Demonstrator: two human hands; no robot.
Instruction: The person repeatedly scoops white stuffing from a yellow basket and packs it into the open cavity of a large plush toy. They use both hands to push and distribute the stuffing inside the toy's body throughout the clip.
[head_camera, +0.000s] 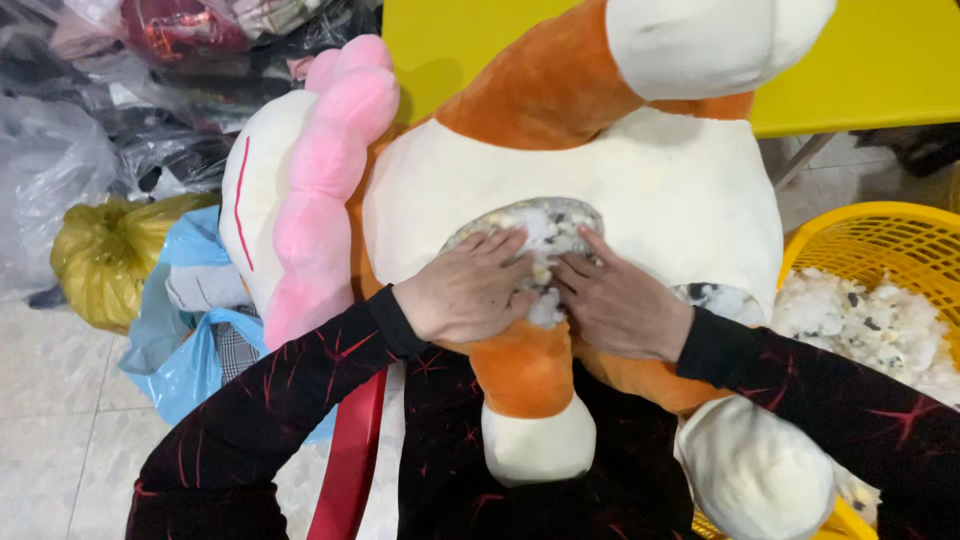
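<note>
Dark sleeves with red streaks fill the bottom of the view, and from them both hands reach up onto the belly of a large orange and cream plush toy (640, 190) lying across the person's lap. The left hand (468, 290) lies flat, fingers spread and pointing up and to the right, its fingertips at the edge of an open seam (530, 225) in the cream belly panel. The right hand (620, 300) mirrors it from the other side, fingers pointing up and to the left. Neither hand is clenched around anything; both press open-palmed on the white and grey stuffing (545, 305) that bulges out of the seam between them. The opening sits just above and between the fingertips, equally near to both hands.

The toy's long axis runs from the pink-frilled head (320, 180) at the left to the body at the right, with one orange leg with a cream foot (535, 440) pointing down toward the camera between the arms and another limb rising to the upper right. That lower leg lies directly under the wrists.

To the right, just beside the toy, stands a yellow plastic basket (880, 235) holding loose stuffing. A yellow table (880, 70) lies behind. At the left are blue plastic bags (185, 355), a yellow-green bag (105, 255) and piled bagged fabrics.
</note>
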